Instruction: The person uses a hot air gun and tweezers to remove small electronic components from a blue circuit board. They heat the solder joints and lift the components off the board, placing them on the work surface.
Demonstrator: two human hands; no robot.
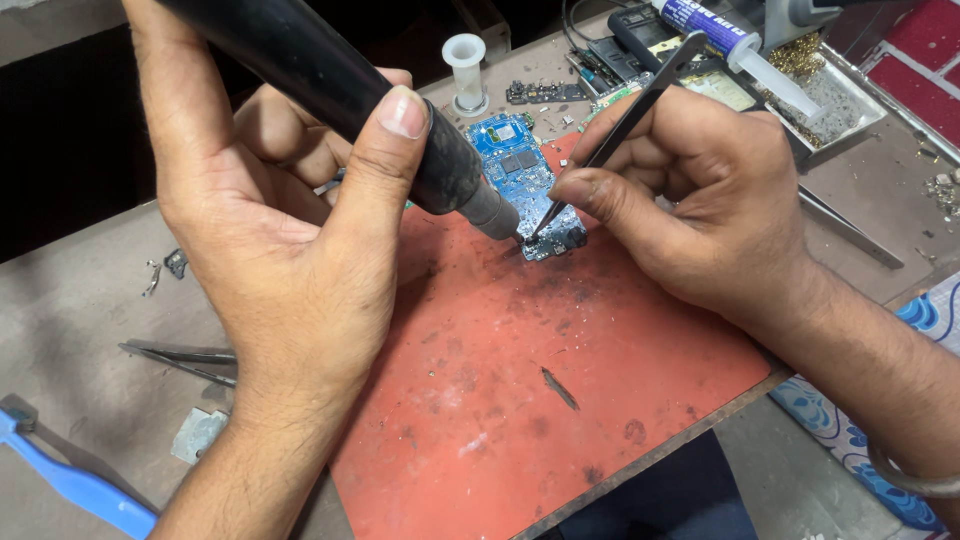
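My left hand (290, 240) grips a thick black hot-air wand (330, 85), its metal nozzle pointed down at the near end of a small blue circuit board (520, 170). My right hand (700, 190) pinches grey metal tweezers (625, 120), whose tips touch the board right beside the nozzle. The board lies on a worn red work mat (520, 400).
A second pair of tweezers (180, 360) lies left of the mat. A white plastic funnel-like cup (465, 70) stands behind the board. A syringe tube (740, 45), a metal tray of small parts (840, 100), a blue-handled tool (70, 480) and the bench's front edge surround the mat.
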